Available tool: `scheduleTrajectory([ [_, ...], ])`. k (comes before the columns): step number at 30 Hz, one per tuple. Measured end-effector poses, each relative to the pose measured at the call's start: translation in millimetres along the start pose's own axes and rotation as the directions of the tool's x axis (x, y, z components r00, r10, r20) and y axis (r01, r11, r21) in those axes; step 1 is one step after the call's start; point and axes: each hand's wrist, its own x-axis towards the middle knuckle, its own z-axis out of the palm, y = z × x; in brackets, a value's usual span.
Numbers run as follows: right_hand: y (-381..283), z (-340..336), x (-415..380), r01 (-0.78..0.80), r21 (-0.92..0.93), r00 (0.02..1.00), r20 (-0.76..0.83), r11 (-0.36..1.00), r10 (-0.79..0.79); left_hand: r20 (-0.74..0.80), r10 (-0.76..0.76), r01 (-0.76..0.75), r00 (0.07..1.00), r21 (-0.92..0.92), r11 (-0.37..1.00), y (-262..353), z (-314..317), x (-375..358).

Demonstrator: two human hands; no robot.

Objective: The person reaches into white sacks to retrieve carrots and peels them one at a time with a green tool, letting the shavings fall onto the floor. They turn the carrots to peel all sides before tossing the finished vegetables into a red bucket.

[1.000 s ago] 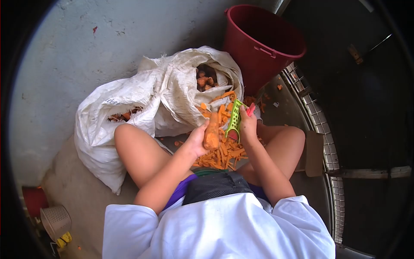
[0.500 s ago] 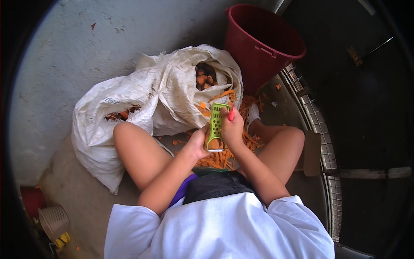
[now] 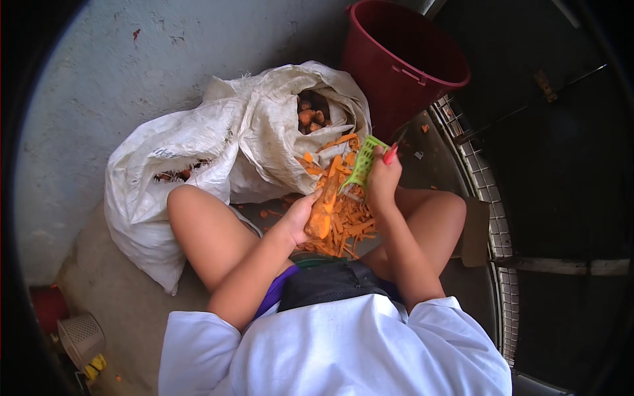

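Observation:
My left hand (image 3: 300, 216) is closed around a long orange root (image 3: 321, 216), which looks like a sweet potato. Brown skin remains on part of it, and bright orange flesh shows elsewhere. My right hand (image 3: 384, 179) grips a green peeler (image 3: 364, 160) with holes in its flat body. Tucked in the same hand is a red-handled knife (image 3: 390, 154), its blade pointing up and away. The peeler sits to the right of the root, apart from it. Orange peelings (image 3: 350, 224) lie heaped between my legs, below both hands.
Two white woven sacks, one on the left (image 3: 142, 191) and one in the middle (image 3: 271, 142), hold brownish roots (image 3: 309, 119). A dark red bucket (image 3: 389, 86) stands behind them on the right. Wire mesh (image 3: 485, 178) runs along the right side. A perforated basket (image 3: 82, 340) sits lower left.
My right hand has drawn the peeler up and right, off the root. The root, mostly hidden behind the peeler before, now shows along its length, pointing up.

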Motion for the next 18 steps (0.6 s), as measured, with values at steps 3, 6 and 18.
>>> scheduleTrajectory([
  [3, -13, 20, -38, -0.092, 0.115, 0.986, 0.146, 0.989, 0.074, -0.063, 0.038, -0.043, 0.997, -0.078, 0.996, -3, -7, 12],
  [6, 5, 23, -47, 0.065, -0.081, 0.987, 0.149, 0.995, -0.053, -0.06, 0.059, -0.065, 0.996, -0.1, 0.993, -6, -7, 14],
  [18, 35, -34, 46, 0.062, -0.011, 0.963, -0.263, 0.998, -0.062, 0.022, -0.131, 0.124, 0.991, 0.192, 0.973, -21, 0, 6],
])
